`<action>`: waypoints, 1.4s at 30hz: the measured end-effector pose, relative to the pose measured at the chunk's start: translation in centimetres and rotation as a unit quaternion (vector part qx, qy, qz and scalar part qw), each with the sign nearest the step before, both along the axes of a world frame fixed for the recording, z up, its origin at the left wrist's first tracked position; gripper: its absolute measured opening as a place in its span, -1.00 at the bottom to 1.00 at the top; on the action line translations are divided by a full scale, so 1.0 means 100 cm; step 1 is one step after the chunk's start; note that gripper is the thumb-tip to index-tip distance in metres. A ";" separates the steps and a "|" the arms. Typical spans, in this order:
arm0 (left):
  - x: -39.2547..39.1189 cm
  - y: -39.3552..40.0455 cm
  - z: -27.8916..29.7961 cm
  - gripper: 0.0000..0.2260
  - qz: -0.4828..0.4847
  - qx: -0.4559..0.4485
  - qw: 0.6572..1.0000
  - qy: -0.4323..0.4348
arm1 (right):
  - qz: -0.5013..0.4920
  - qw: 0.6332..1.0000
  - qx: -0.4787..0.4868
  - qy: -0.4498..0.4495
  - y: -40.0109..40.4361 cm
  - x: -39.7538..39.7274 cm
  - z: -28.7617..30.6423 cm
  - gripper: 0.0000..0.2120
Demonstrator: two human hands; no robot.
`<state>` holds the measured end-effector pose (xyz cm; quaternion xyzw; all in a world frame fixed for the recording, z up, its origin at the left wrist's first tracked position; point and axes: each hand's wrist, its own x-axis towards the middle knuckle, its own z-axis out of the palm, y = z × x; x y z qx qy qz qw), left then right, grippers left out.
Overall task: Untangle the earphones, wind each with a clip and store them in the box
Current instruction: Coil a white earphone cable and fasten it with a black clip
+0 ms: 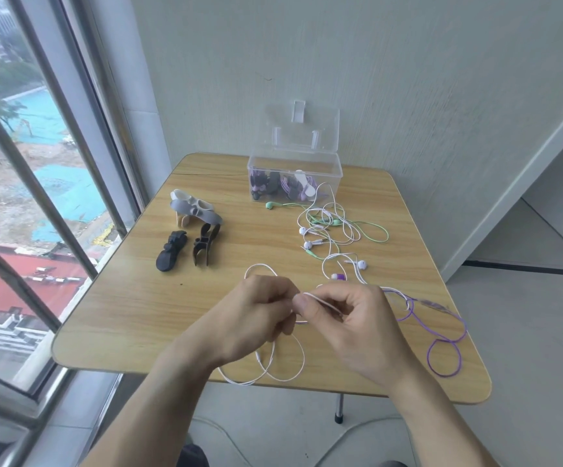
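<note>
Hands meet over the near middle of the counter. My left hand has its fingers curled, pinching the white earphone cable; my right hand pinches the same cable between thumb and forefinger, a short stretch running taut between both grips. Rest of that white cable hangs in loops below my hands, on the counter near its front edge, one loop showing behind the left knuckles. Purple cable lies in loops just right of my right hand, purple earbud beyond my fingers. Tangle of white and green earphones sits mid-counter on the right, apart from my hands. Clear box stands at the far edge, lid up, wound purple earphones and clips already inside. Spare clips to the left: two black clips, a grey clip and a white one behind it.
</note>
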<state>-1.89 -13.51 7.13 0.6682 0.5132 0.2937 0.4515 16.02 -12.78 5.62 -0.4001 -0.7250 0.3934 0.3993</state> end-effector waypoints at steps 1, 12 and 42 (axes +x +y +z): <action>0.000 -0.001 0.003 -0.84 -0.007 -0.038 0.998 -0.046 | -0.015 1.000 0.003 0.015 0.001 0.000 0.000 -0.75; -0.008 0.001 0.009 -0.74 -0.014 -0.198 0.953 -0.230 | -0.063 0.997 -0.051 -0.002 0.003 -0.001 0.000 -0.65; -0.006 0.004 -0.005 -0.70 0.002 -0.030 0.997 -0.067 | -0.096 0.994 0.031 0.038 0.002 -0.009 -0.009 -0.84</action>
